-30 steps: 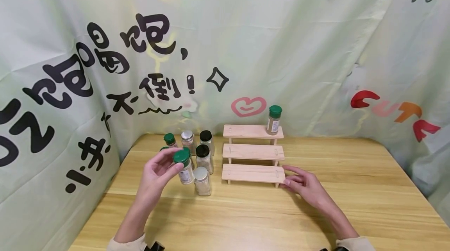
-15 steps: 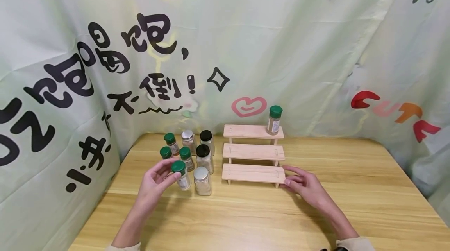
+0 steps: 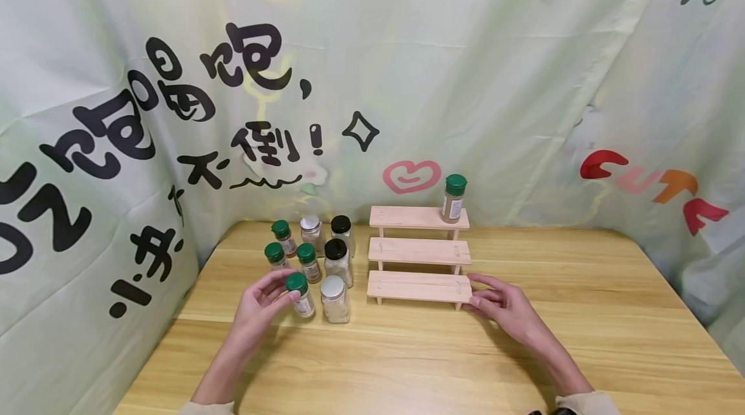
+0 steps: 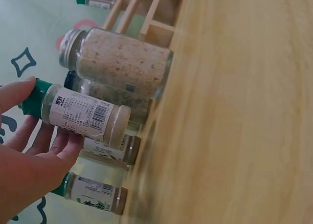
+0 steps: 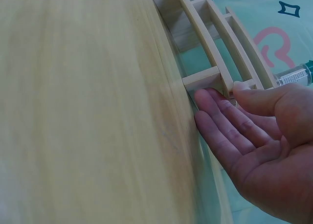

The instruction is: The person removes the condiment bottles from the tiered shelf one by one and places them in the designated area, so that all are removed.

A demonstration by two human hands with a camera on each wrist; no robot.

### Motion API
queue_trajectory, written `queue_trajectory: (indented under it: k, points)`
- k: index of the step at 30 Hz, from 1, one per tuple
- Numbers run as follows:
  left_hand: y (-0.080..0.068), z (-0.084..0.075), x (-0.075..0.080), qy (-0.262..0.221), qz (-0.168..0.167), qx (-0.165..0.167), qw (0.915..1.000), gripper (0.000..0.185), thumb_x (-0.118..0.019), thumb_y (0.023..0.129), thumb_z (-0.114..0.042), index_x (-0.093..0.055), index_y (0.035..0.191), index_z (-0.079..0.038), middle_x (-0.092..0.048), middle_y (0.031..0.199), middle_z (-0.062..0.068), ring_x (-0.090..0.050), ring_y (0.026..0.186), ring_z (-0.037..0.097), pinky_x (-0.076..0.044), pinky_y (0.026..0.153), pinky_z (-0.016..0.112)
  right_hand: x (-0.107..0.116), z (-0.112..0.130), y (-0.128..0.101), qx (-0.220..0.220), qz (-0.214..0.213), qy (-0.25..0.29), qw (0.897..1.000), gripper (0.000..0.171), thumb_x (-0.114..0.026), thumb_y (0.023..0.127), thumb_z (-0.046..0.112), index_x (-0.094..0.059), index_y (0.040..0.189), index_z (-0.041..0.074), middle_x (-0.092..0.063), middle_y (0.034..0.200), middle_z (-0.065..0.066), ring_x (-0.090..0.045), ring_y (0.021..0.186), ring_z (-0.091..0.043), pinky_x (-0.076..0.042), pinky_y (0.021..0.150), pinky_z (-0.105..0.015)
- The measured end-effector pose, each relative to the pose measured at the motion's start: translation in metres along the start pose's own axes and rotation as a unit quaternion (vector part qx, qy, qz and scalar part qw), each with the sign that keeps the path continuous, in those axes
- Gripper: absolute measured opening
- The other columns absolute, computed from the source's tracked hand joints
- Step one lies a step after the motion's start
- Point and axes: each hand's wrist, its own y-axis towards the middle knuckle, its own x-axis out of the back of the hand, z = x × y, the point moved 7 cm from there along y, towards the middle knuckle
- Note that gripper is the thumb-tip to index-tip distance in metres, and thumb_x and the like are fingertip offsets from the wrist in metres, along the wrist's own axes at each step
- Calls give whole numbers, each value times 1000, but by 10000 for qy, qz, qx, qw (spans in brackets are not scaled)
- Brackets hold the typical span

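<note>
You are lowering the small green-capped glass spice jar (image 3: 301, 295) in your left hand (image 3: 259, 308), fingers pinching it, onto the wooden counter (image 3: 407, 357), while your open right hand (image 3: 506, 311) is steadying the three-step wooden rack (image 3: 416, 250).

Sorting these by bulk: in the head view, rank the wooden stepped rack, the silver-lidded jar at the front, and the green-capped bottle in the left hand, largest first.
1. Wooden stepped rack
2. Silver-lidded jar
3. Green-capped bottle; it stands beside the jar, so nearness hardly matters.

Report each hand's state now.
Left hand: grips small green-capped spice jar.
Right hand: open, fingers touching pale three-tier wooden rack.
</note>
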Motion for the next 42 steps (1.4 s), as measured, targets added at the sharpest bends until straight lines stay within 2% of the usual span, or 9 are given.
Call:
queue_trajectory:
  k: [12,21,34,39,42]
  points:
    - [1,9,-2,-42,248,-152,9996,48,-74,91,3,-55,134,10,-55,134,16,-63,116,15,-54,99,24,1,-1,1,-125,-47,-99,9999,52,-60,102,1,-40,147,-15,-68,115,-33,-75,97,-25,-61,83,-24]
    - [3,16,0,-41,332,79,9994,50,-75,91,2,-54,135,9,-52,140,23,-64,116,15,-54,99,25,1,-2,2,-156,-69,-7,9999,53,-61,102,1,-39,148,-15,-68,116,-33,-75,97,-26,-61,84,-26]
    - [4,20,5,69,279,308,9991,52,-76,90,-1,-54,137,7,-54,141,23,-64,116,16,-55,99,26,2,-1,1,-204,-90,-119,9997,53,-62,102,2,-40,147,-14,-70,114,-30,-75,97,-27,-61,84,-25]
    - [5,19,7,136,360,305,9988,54,-77,90,-2,-53,138,6,-53,141,22,-63,117,17,-54,100,26,2,-1,1,-206,-119,-120,9996,53,-62,102,2,-41,147,-14,-70,115,-30,-75,97,-26,-61,84,-25]
    - [5,16,9,175,389,189,9989,54,-76,90,-1,-53,138,6,-54,141,21,-63,119,18,-53,101,26,2,-1,1,-218,-158,-110,9996,52,-62,101,2,-42,147,-13,-70,114,-29,-75,96,-26,-61,84,-25]
